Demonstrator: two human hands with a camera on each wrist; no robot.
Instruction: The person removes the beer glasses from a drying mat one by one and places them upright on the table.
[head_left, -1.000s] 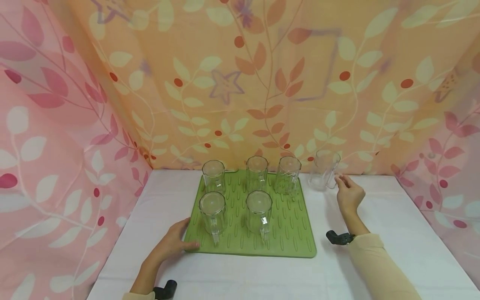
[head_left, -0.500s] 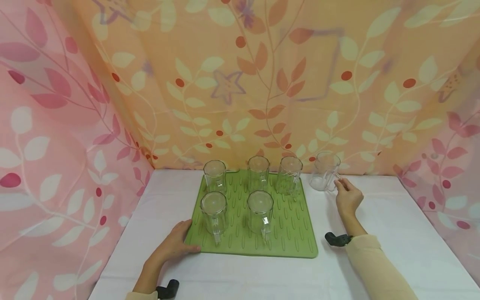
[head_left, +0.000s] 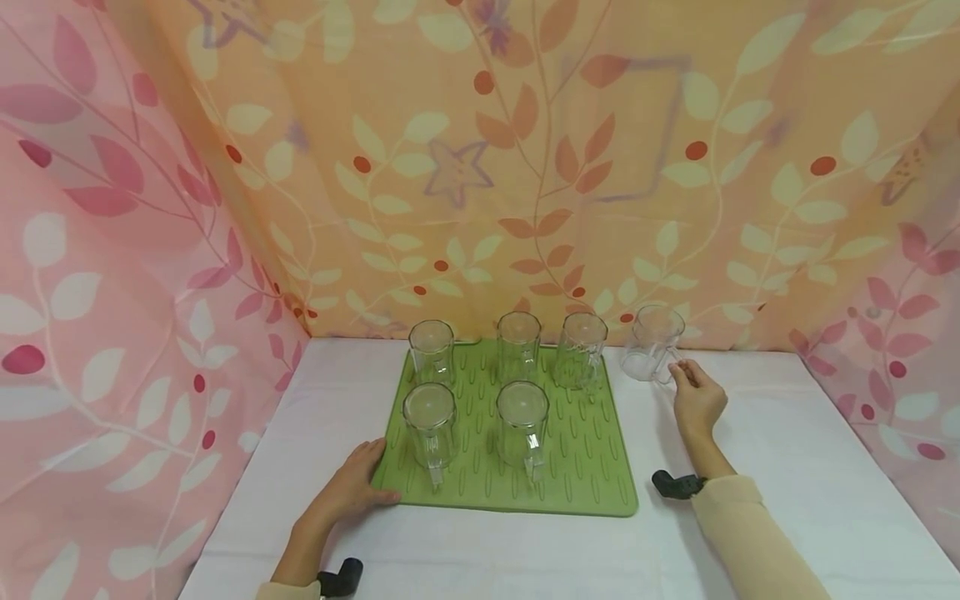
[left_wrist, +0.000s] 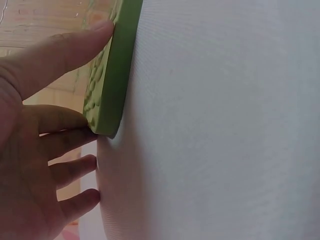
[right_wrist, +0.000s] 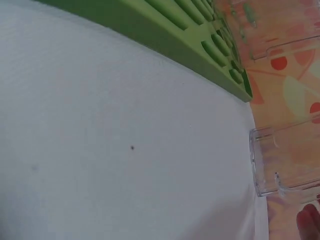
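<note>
From the head view, I see the right hand (head_left: 699,402) pinching the handle of a clear glass mug (head_left: 654,340) at the back of the white table (head_left: 480,554), just right of a green mat (head_left: 573,479). The left hand (head_left: 348,490) lies at the mat's near left corner, fingers relaxed. Five other mugs (head_left: 522,427) stand on the mat, three behind and two in front, before a patterned cloth (head_left: 390,208).

The left wrist view shows the thumb (left_wrist: 70,48) resting on the mat's edge and the fingers loosely spread by its corner.

In the right wrist view, the mug sits apart from the mat; only fingertips (right_wrist: 309,222) show, so there I can't make out the grip.
</note>
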